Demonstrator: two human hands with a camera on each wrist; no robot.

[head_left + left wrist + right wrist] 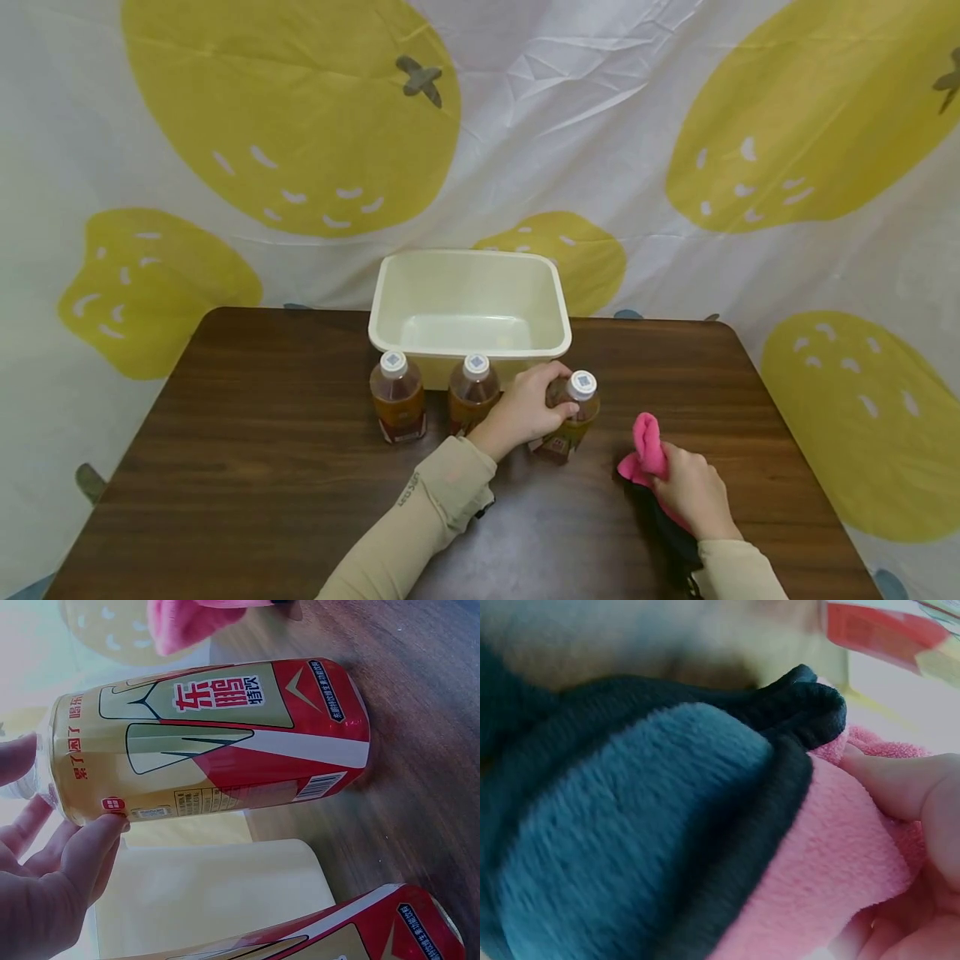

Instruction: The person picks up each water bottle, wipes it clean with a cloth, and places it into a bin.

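My left hand (528,405) grips a drink bottle (564,438) by its upper part, thumb and fingers on opposite sides. This bottle has a white cap and a red and gold label (217,742). It leans a little in the head view; whether its base touches the table, I cannot tell. To its left, a middle bottle (471,403) and a left bottle (399,408) of similar look stand upright. In my right hand (696,490) is a fluffy cloth, pink (832,855) on one part and dark (637,825) on another, bunched and pinched under the thumb.
Behind the bottles stands a cream plastic bin (471,352) with nothing visible inside. Everything is on a dark wooden table (247,467). A white curtain (570,158) printed with yellow fruit hangs along the table's back edge and sides.
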